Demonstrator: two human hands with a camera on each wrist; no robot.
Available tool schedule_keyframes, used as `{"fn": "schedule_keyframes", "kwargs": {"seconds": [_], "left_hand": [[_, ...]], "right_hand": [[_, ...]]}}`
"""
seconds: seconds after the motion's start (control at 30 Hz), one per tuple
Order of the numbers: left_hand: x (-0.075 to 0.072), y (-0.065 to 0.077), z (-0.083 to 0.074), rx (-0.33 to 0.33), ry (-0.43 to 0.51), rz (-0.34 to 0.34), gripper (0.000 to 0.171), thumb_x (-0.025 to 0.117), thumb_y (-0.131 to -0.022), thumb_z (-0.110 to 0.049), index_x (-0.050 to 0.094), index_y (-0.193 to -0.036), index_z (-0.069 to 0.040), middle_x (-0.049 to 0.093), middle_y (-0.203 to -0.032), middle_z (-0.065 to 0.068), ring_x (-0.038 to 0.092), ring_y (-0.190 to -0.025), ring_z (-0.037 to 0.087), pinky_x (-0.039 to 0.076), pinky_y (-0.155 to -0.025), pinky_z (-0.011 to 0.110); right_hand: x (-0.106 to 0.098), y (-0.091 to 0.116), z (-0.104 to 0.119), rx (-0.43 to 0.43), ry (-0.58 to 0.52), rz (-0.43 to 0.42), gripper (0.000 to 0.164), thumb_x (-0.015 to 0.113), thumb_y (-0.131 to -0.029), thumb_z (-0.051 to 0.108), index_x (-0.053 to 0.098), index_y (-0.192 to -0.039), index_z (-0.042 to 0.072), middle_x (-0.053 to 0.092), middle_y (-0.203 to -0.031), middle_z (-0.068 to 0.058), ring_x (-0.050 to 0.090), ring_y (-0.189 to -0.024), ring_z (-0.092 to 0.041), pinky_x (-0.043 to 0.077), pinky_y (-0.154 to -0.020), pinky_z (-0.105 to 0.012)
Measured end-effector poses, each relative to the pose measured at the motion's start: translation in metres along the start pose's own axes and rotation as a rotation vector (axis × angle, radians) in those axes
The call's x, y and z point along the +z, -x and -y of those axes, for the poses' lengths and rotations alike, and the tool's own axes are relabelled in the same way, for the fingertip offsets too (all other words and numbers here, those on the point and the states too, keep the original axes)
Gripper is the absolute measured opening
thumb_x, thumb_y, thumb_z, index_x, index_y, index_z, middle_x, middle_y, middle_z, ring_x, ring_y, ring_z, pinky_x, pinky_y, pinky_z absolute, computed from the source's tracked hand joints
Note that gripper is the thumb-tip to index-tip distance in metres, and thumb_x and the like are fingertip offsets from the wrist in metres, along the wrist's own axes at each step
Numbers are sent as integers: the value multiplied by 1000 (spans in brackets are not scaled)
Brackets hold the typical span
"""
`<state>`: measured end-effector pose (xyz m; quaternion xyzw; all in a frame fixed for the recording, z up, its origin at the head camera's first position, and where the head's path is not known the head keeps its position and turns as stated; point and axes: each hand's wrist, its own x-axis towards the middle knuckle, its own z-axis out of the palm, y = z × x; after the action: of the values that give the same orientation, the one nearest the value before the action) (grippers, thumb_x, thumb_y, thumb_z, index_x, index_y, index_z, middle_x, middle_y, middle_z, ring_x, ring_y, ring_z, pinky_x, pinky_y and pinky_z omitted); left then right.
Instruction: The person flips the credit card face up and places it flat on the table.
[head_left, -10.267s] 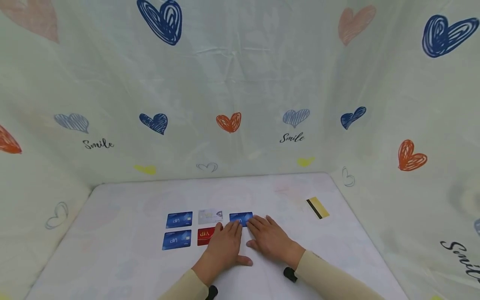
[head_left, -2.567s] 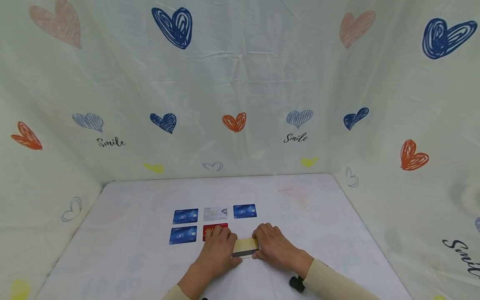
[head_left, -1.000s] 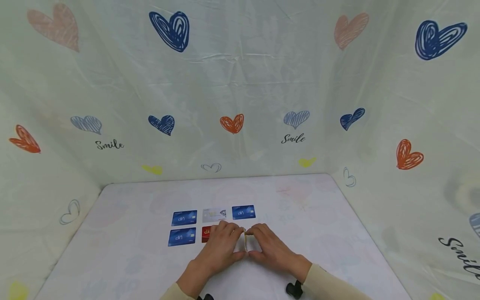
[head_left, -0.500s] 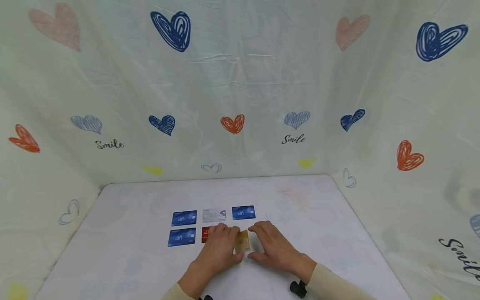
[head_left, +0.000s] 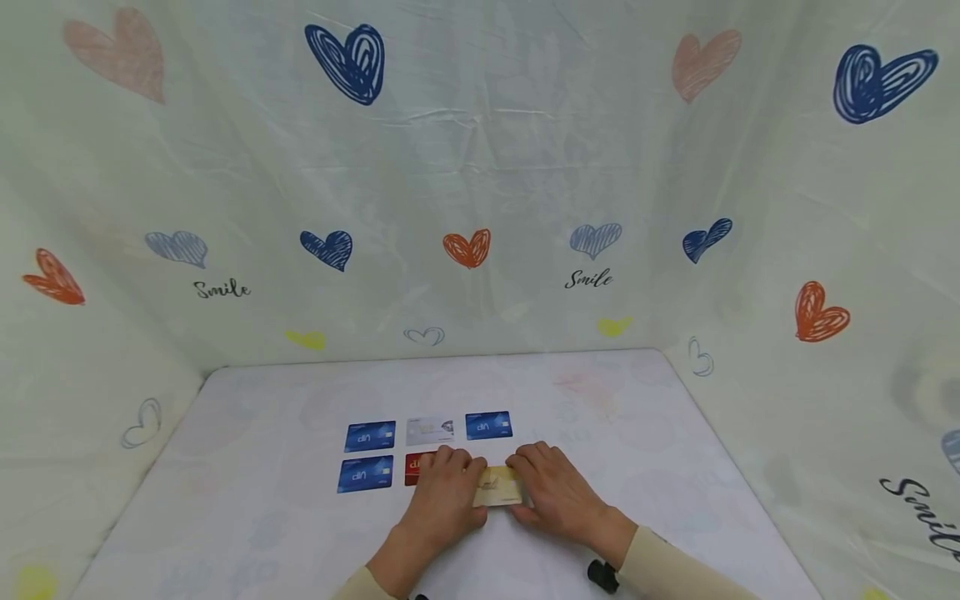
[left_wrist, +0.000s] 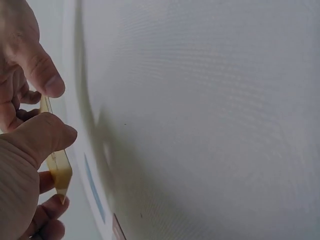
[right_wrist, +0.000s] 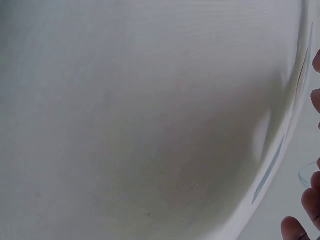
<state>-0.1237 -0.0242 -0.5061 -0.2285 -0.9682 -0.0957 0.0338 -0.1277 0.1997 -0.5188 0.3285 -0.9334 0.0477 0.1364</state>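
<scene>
A gold card (head_left: pixel 498 490) is held between both hands just above the white table, its printed face showing in the head view. My left hand (head_left: pixel 444 498) pinches its left end with the thumb below and the fingers curled over the top. At the card's right end, my right hand (head_left: pixel 561 493) holds it between thumb and fingertips. The left wrist view shows the gold card (left_wrist: pixel 61 172) nearly edge-on, behind the left thumb. Only fingertips (right_wrist: pixel 311 202) show at the right wrist view's edge. Behind the left hand lies a red card (head_left: pixel 414 470), partly covered.
Two blue cards (head_left: pixel 365 474) lie one above the other at the left. Farther back, a silver card (head_left: pixel 431 430) and another blue card (head_left: pixel 489 425) continue the row. The white table (head_left: pixel 637 417) meets a heart-printed curtain (head_left: pixel 525 167) behind and at the sides.
The gold card, earlier on the table at the right, came between the hands stripe side showing, then turned over to its printed face. The right hand let go briefly and holds it again.
</scene>
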Motion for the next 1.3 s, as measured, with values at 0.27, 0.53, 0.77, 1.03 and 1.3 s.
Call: {"fn": "schedule_keyframes", "kwargs": {"seconds": [0.27,0.53,0.77,1.03,1.3], "left_hand": [[8,-3,-1,20,-78,-59,62,88,-80,-47,68,-128,-13,68,-117,4,53,-109,25,42,-88,43],[11,-6,-1,-3,-110,-50,65,88,-78,-52,68,-126,-13,68,-114,4,52,-107,25,42,-87,42],[12,-6,1,7,-119,-73,64,88,-78,-57,70,-122,-13,68,-110,4,53,-103,24,42,-85,42],[15,-8,2,-5,-111,-25,66,86,-81,-59,70,-126,-14,68,-113,4,52,-107,26,42,-88,43],[15,-9,2,-5,-104,-8,67,85,-81,-60,70,-125,-12,67,-114,5,52,-106,26,42,-88,43]], "right_hand": [[1,-1,-6,46,-16,82,57,81,-88,47,64,-131,13,62,-125,0,55,-111,-17,50,-90,-35],[3,-3,-13,58,-31,117,57,81,-87,47,64,-130,14,62,-126,1,55,-112,-16,50,-89,-34],[6,-4,-17,83,-70,172,56,80,-89,46,63,-131,13,61,-127,0,54,-113,-17,51,-93,-37],[9,-5,-20,107,-101,208,55,79,-91,45,64,-132,12,61,-128,0,54,-113,-17,51,-92,-38],[7,-6,-20,129,-133,243,55,77,-92,45,63,-134,12,61,-130,-1,54,-114,-18,51,-96,-41]]}}
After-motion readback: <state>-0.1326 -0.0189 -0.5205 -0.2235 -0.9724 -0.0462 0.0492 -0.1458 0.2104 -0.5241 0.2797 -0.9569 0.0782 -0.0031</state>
